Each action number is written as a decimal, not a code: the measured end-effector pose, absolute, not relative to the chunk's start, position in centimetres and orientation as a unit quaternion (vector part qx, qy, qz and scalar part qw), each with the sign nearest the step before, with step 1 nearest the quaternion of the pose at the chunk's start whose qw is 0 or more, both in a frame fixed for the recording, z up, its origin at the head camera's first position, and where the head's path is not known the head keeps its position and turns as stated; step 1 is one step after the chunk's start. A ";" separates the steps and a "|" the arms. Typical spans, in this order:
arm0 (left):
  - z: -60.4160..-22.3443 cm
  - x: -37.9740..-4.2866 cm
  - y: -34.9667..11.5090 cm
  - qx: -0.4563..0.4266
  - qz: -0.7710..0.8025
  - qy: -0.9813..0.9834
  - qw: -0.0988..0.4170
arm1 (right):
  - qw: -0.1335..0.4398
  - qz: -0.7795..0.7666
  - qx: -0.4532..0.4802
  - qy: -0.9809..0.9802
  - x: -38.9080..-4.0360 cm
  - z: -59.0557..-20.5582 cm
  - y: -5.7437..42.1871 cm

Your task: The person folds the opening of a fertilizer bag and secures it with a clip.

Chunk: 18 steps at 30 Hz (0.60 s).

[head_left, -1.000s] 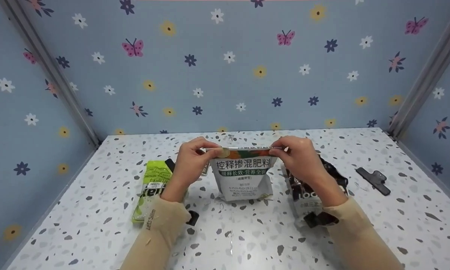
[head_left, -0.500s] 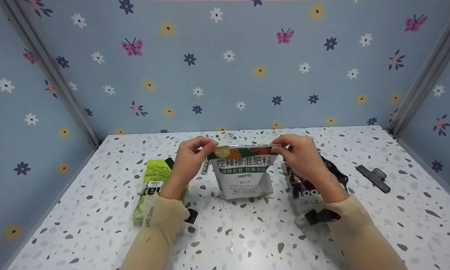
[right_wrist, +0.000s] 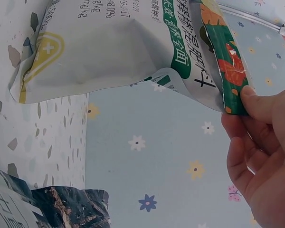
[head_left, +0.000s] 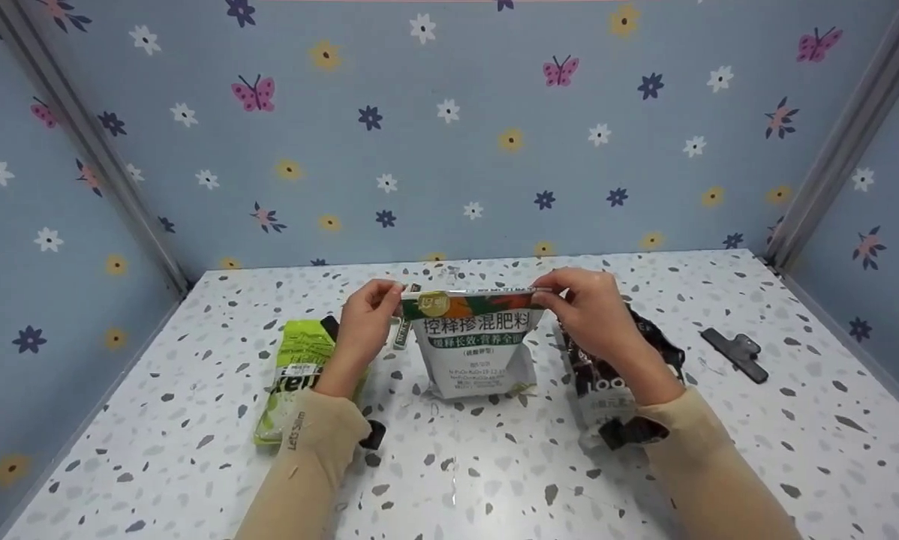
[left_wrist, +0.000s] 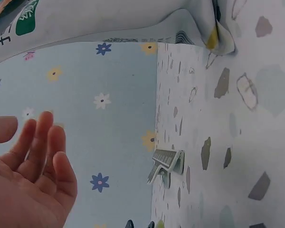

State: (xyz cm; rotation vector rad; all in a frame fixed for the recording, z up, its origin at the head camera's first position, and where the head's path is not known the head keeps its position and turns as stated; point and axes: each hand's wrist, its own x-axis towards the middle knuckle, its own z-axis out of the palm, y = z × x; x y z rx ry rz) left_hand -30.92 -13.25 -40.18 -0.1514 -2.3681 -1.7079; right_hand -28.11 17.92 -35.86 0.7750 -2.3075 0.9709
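Observation:
A white fertilizer bag (head_left: 476, 360) stands upright mid-table, with its top edge folded into a green and orange band. My right hand (head_left: 588, 307) pinches the right end of that band between thumb and fingers, and the grip shows plainly in the right wrist view. My left hand (head_left: 371, 319) is beside the band's left end. In the left wrist view, a gap shows between its thumb and loosely bent fingers (left_wrist: 45, 137), and the bag's side (left_wrist: 109, 21) lies apart from them, higher up.
A green pouch (head_left: 288, 352) lies left, partly behind the left arm. A dark brown pouch (head_left: 596, 382) lies under the right forearm. On the far right rests a black clip (head_left: 735, 354). Behind the left hand is a pale clip (left_wrist: 166, 161). A patterned wall (head_left: 449, 150) closes the back.
My left hand has slid left along the band to the bag's left end and come off it, uncovering the round yellow mark. The right hand keeps its pinch.

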 end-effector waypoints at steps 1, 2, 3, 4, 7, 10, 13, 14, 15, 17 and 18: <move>-40.2 -31.2 -13.1 -0.039 -0.569 -0.815 0.103 | 0.257 0.356 0.285 -0.852 -28.2 -35.8 18.0; -40.2 -31.5 -13.0 -0.027 -0.557 -0.824 0.099 | 0.256 0.354 0.285 -0.853 -28.3 -35.7 18.1; -40.1 -31.8 -12.8 -0.012 -0.545 -0.833 0.094 | 0.254 0.352 0.285 -0.855 -28.3 -35.6 18.2; -40.3 -31.9 -13.0 0.007 -0.532 -0.842 0.088 | 0.250 0.351 0.287 -0.856 -28.4 -35.8 18.0; -40.7 -32.5 -13.1 0.048 -0.496 -0.864 0.068 | 0.244 0.353 0.289 -0.856 -28.4 -36.0 17.8; -40.9 -33.5 -12.9 0.067 -0.474 -0.877 0.044 | 0.251 0.356 0.289 -0.852 -28.4 -35.8 17.9; -40.9 -34.3 -12.5 0.077 -0.449 -0.890 0.022 | 0.254 0.358 0.294 -0.849 -28.5 -35.6 18.2; -40.8 -34.6 -12.4 0.083 -0.439 -0.894 0.015 | 0.254 0.358 0.296 -0.849 -28.6 -35.6 18.3; -40.7 -34.8 -12.3 0.088 -0.429 -0.899 0.007 | 0.253 0.357 0.298 -0.848 -28.6 -35.6 18.4; -40.5 -35.2 -12.2 0.097 -0.406 -0.909 -0.005 | 0.251 0.359 0.301 -0.847 -28.7 -35.6 18.5; -40.4 -35.4 -12.1 0.102 -0.397 -0.912 -0.013 | 0.250 0.360 0.301 -0.847 -28.7 -35.6 18.6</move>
